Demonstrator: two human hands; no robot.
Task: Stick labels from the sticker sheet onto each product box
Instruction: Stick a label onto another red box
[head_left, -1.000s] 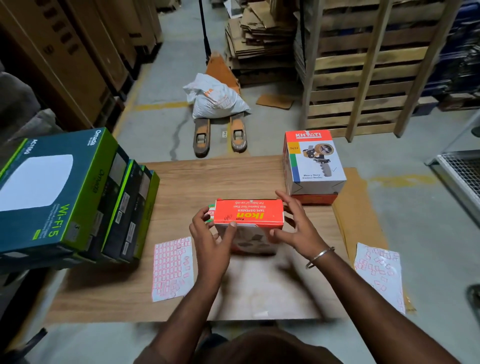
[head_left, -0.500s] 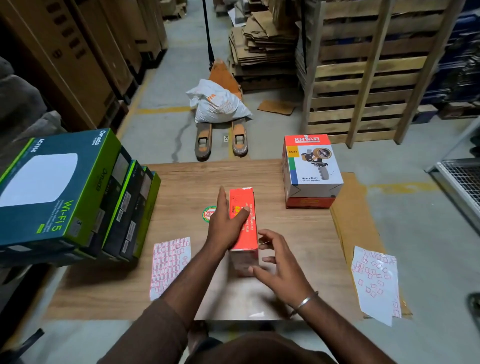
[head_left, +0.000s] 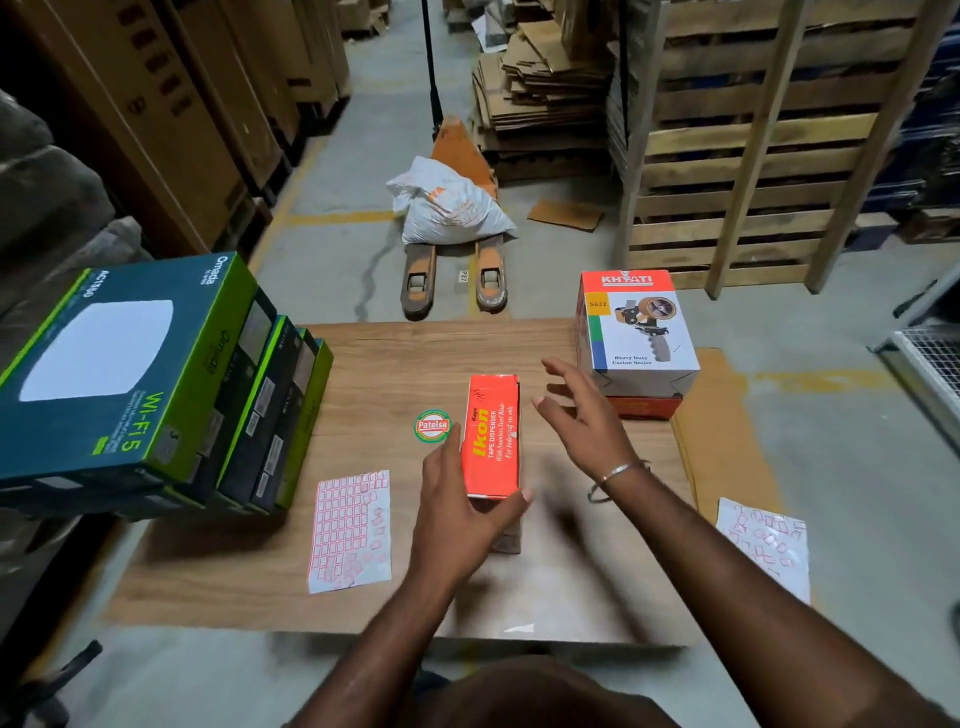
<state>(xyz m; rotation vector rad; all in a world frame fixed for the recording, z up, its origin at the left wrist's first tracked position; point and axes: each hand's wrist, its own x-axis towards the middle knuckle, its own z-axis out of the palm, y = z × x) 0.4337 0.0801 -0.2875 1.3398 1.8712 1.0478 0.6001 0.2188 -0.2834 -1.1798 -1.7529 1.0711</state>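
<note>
My left hand grips the Ikon box, no label visible on it. My right hand hovers, fingers spread, empty. Sticker sheet untouched; boxes remain.

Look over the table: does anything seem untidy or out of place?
The sticker sheet lies flat, but loose labels clump crookedly along its right edge. A second label sheet overhangs the table at the right edge.

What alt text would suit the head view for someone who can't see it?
A person's left hand grips an upright orange box on a wooden table, the right hand open beside it. Sticker sheets and stacked green boxes lie left.
</note>
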